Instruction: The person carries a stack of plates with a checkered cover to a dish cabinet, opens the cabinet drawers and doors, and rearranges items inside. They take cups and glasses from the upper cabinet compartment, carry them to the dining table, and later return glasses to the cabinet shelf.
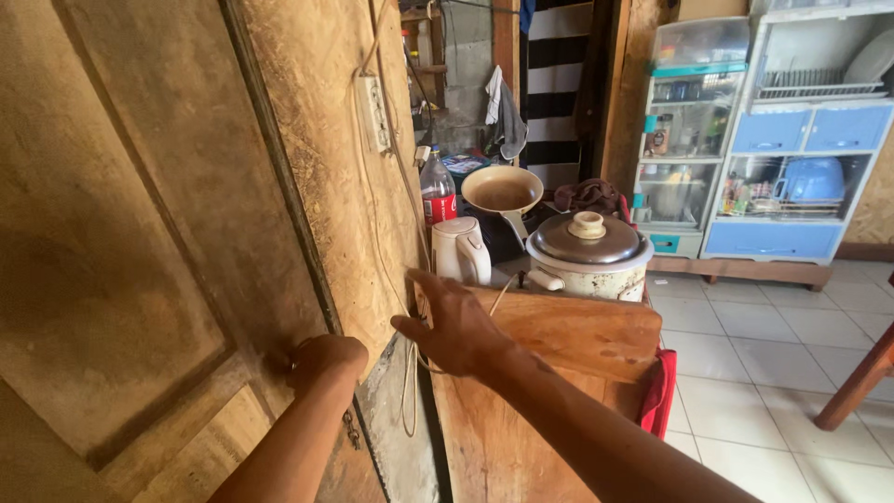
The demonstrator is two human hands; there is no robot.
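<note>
Wooden door fills the left of the head view, with a rough board wall beside it carrying a power strip and loose cords. The left hand is closed in a fist against the door's edge, low on the panel; whether the fingers grip a handle or only press the wood cannot be told, since the knuckles hide it. The right hand is open, fingers spread and holding nothing, laid on the near end of a wooden cutting board that rests on the counter. Behind the board stand a white kettle, a rice cooker with its lid on, a frying pan and a red-labelled bottle. A red cloth hangs at the counter's right side. Judged from the pose, the door is being steadied or moved while the right hand braces on the board. Any further swing of the door calls for care with the hanging cords and the counter's edge close by.
</note>
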